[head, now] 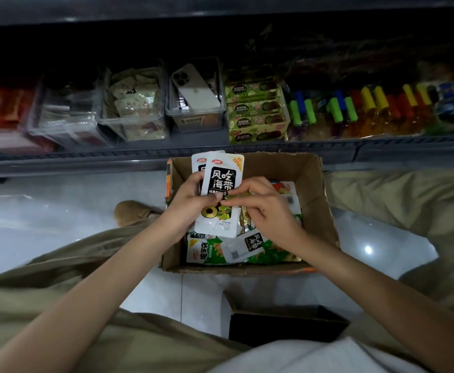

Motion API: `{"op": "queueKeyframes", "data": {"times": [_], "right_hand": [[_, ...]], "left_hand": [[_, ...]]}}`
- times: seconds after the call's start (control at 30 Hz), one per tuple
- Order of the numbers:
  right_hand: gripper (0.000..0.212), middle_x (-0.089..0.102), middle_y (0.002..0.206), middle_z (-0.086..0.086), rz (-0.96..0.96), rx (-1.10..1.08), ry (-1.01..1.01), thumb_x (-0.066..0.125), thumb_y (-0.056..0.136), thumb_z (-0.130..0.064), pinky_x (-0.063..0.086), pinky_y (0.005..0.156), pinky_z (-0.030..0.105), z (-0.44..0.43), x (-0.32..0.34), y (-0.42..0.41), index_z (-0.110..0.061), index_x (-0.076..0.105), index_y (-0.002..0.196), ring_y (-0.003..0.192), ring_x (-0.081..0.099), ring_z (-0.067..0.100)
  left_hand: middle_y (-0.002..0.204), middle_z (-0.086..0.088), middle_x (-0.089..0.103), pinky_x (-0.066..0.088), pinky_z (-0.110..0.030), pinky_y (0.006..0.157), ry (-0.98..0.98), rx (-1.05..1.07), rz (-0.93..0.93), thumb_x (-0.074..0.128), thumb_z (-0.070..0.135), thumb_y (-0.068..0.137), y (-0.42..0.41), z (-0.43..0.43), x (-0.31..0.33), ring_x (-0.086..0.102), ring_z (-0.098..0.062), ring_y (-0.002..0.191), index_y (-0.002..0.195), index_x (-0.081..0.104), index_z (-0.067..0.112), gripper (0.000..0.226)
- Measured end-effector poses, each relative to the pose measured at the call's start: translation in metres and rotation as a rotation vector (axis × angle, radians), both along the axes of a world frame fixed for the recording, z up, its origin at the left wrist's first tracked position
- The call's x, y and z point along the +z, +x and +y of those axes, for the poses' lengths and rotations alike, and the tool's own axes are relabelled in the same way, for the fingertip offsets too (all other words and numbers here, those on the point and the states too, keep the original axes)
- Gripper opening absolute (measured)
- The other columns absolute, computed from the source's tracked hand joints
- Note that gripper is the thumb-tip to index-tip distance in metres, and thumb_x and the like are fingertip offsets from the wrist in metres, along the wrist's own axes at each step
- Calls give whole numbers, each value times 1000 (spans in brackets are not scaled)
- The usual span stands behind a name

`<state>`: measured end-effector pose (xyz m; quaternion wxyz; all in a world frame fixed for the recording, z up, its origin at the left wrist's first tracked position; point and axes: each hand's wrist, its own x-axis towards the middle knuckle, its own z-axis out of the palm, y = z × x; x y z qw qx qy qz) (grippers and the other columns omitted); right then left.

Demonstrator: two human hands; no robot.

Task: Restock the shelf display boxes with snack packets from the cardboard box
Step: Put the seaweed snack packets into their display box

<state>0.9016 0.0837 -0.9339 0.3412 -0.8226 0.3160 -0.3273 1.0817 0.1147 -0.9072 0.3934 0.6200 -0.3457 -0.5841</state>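
Observation:
An open cardboard box stands on the floor in front of the shelf, with several snack packets inside. Above it my left hand grips a small stack of white packets with black labels, held upright. My right hand pinches the front packet of that stack at its right edge. More white packets and green packets lie in the box below. Clear display boxes stand on the shelf; one holds pale packets and one holds a phone.
A green carton of snack bars sits right of the clear boxes, and coloured bottles fill the shelf further right. A dark empty box lies near my lap. My bent legs in khaki flank the cardboard box on a glossy tiled floor.

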Motion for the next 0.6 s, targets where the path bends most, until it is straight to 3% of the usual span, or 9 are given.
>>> {"op": "queueKeyframes", "data": {"times": [0.1, 0.2, 0.3, 0.37, 0.5, 0.6], "right_hand": [[41, 58, 110, 1, -37, -44, 107, 50, 85, 10, 42, 89, 21, -2, 11, 6, -14, 65, 116, 105, 51, 13], [49, 46, 119, 3, -179, -231, 309, 56, 88, 3, 44, 83, 16, -12, 26, 18, -25, 45, 126, 102, 51, 5], [47, 46, 122, 6, -335, -347, 510, 59, 91, -14, 47, 83, 17, -36, 51, 34, -26, 36, 130, 94, 53, -2], [46, 56, 123, 7, -403, -271, 609, 59, 92, -16, 51, 83, 23, -52, 72, 46, -16, 39, 134, 100, 60, 8], [29, 67, 103, 1, -473, -146, 529, 60, 88, -2, 54, 76, 21, -75, 118, 72, -8, 52, 116, 93, 66, 8], [29, 67, 99, -7, -513, -53, 414, 60, 88, -1, 53, 74, 19, -86, 155, 89, -21, 53, 108, 92, 67, 5]], "left_hand": [[117, 4, 55, 45, -29, 98, -187, -50, -182, 55, -8, 88, -2, -3, 8, 54, -12, 112, 124, 39, 16, 45], [116, 18, 46, 40, -10, 91, -320, -108, -271, 49, -8, 91, -2, -10, 23, 47, 16, 104, 133, 29, 17, 53], [129, 30, 34, 36, -8, 95, -434, -140, -324, 46, -8, 93, 3, -19, 41, 40, 23, 111, 146, 4, 23, 74], [125, 39, 34, 38, -7, 92, -471, -125, -354, 45, -5, 95, 8, -25, 55, 43, 22, 108, 143, -6, 31, 79], [126, 24, 47, 43, -15, 90, -608, -74, -450, 46, 4, 96, 26, -40, 88, 48, 8, 113, 142, 21, 26, 57], [118, 42, 43, 43, -14, 89, -710, -13, -496, 45, 4, 97, 40, -47, 119, 48, 10, 111, 136, 23, 33, 54]]}}
